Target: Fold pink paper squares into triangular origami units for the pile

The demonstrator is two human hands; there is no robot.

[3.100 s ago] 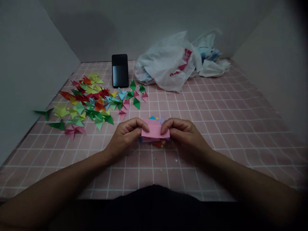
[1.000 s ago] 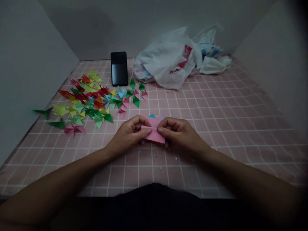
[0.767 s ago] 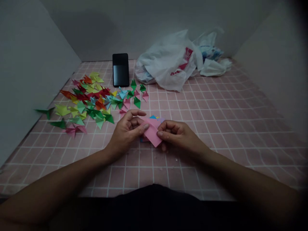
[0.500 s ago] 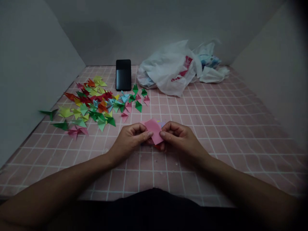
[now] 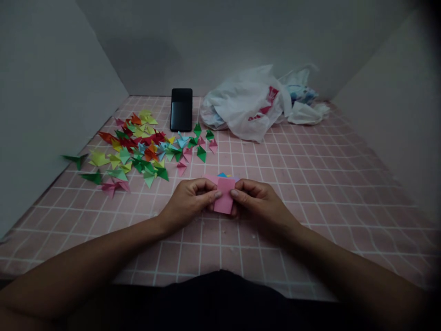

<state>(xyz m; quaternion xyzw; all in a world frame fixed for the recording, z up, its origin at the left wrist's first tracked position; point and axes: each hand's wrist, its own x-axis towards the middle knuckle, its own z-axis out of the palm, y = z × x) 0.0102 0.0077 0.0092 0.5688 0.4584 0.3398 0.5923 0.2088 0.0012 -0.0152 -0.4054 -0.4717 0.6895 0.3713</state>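
Note:
A small pink piece of folded paper [image 5: 225, 196] is held up between my hands at the middle of the table. My left hand [image 5: 193, 197] pinches its left edge between thumb and fingers. On the other side, my right hand [image 5: 257, 197] grips the right edge the same way, closed with the thumb in front. Just behind the folded piece lie more coloured papers [image 5: 222, 175], blue, yellow, pink and lilac, mostly hidden by my hands. To the left spreads a pile of small folded paper cranes [image 5: 141, 149] in green, red, yellow, orange, blue and pink.
A black phone [image 5: 181, 110] leans upright at the back. Beside it rests a crumpled white plastic bag [image 5: 241, 103] with red print, and a blue-and-white packet [image 5: 303, 94] is further right. Pale walls enclose the pink checked tablecloth [image 5: 327, 184] on three sides.
The pink paper has turned from a slanted position to nearly upright and looks narrower. Both hands keep hold of it. The whole view has shifted slightly.

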